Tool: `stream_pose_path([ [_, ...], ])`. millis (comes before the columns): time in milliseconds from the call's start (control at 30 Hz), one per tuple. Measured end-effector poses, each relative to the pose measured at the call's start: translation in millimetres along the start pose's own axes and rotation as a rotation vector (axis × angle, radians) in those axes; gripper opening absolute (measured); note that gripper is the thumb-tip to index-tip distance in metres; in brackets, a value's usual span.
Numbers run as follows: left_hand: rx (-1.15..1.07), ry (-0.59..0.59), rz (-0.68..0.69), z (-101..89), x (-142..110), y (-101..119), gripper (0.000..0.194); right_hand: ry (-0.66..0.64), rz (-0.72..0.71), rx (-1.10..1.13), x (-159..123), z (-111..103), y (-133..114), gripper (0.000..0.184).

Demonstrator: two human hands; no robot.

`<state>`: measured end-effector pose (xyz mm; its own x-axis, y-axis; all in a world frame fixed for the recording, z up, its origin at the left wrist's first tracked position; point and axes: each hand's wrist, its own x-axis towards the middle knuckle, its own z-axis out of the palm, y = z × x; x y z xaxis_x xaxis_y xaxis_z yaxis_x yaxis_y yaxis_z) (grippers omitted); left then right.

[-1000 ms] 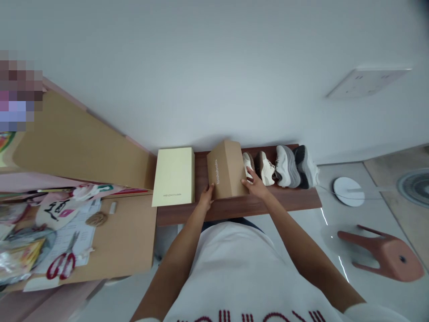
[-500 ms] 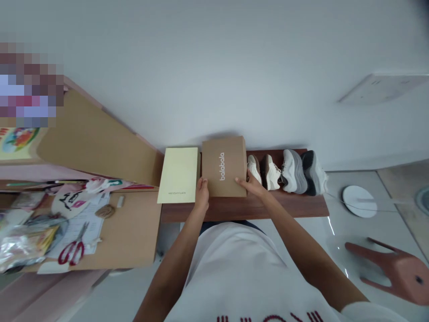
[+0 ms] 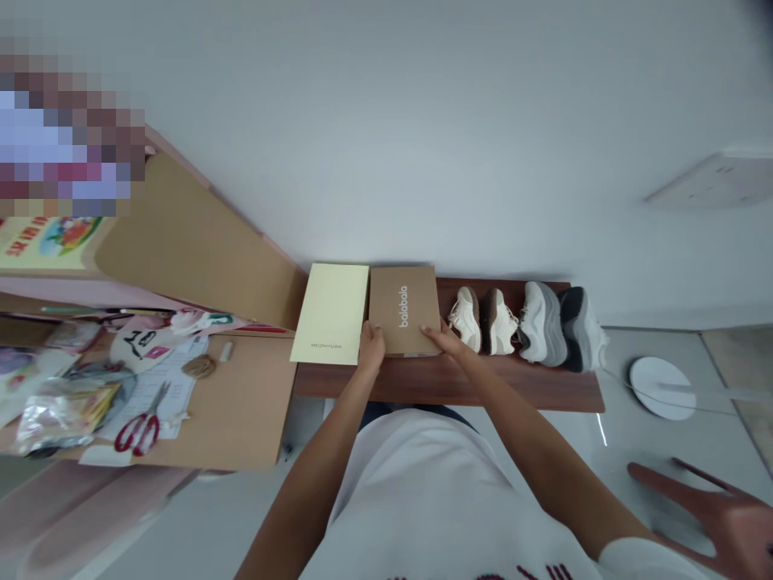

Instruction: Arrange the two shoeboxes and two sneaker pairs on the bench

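Note:
A brown shoebox lettered "balabala" lies flat on the dark wooden shelf board, its lid facing up. My left hand grips its near left corner, and my right hand holds the right side with the thumb on the lid. Close against the box on the left is a pale yellow box marked "MEIZHIYUAN". Right of my right hand stand a white shoe with a brown sole and its matching shoe, then a white and grey sneaker and a black and grey sneaker.
To the left, a desk carries red-handled scissors, papers and plastic packets. A brown panel rises beside the yellow box. On the floor at right are a white disc-shaped base and a reddish stool. A wall runs behind the board.
The shoebox has gone from tilted and turned to flat and squared beside the yellow box, with both hands staying on it. The camera view has shifted slightly left.

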<state>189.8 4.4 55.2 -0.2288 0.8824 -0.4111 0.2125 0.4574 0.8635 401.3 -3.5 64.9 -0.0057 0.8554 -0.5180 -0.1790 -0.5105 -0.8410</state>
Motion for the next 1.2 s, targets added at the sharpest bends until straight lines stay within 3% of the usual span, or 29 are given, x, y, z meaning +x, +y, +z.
stream_pose_path([
  [200, 0.146, 0.033, -0.122, 4.8, 2.3, -1.4, 0.067, 0.056, 0.125, -0.046, 5.2, 4.8, 16.4, 0.084],
  [400, 0.265, 0.032, -0.11, 4.8, 3.8, 6.7, 0.07, 0.074, 0.261, -0.199, 4.3, 7.8, 10.9, 0.093],
  [533, 0.451, 0.024, -0.135, 7.4, 2.6, 20.4, 0.066, 0.027, 0.277, -0.264, 2.5, 9.9, 2.8, 0.091],
  [700, 0.52, 0.018, -0.15, 7.0, -10.0, 34.9, 0.068, 0.02, 0.284, -0.327, -1.9, 11.1, -6.2, 0.093],
  [800, 0.559, 0.034, -0.064, 10.3, -24.6, 43.4, 0.074, 0.037, 0.234, -0.351, -7.7, 6.2, -16.1, 0.097],
  [967, 0.518, -0.04, 0.184, 34.8, -46.4, 64.6, 0.076, 0.106, 0.097, -0.346, -21.5, -30.7, -47.1, 0.102],
  [1067, 0.456, -0.108, 0.297, 58.3, -53.8, 77.7, 0.074, 0.17, 0.043, -0.285, -31.6, -69.9, -68.1, 0.099],
  [1200, 0.433, -0.166, 0.333, 92.8, -62.6, 87.0, 0.072, 0.287, 0.027, -0.246, -46.5, -124.4, -82.9, 0.094],
])
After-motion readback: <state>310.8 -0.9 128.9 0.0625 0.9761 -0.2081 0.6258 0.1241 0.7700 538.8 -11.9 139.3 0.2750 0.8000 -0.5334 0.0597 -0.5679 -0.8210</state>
